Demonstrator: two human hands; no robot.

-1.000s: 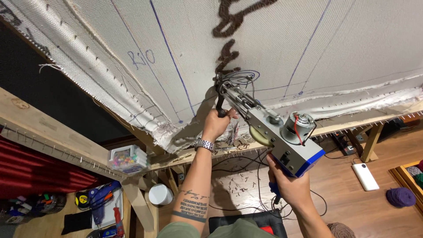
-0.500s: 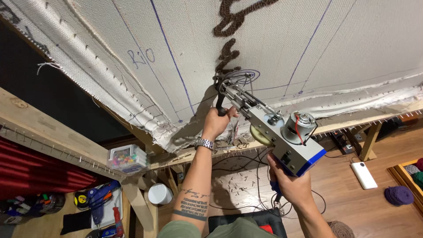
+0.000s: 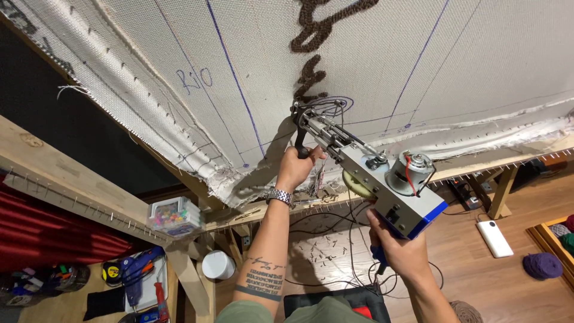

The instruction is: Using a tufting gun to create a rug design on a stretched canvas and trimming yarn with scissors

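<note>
Single head-worn view: looking forward and slightly down along both forearms, tilting noticeably. Facing the stretched backing cloth at close range; wooden frame and floor showing below.

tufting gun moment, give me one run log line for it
left hand: grips front handle | right hand: grips rear handle | tufting gun: tip against stretched cloth | brown tufted yarn: above tip
</note>
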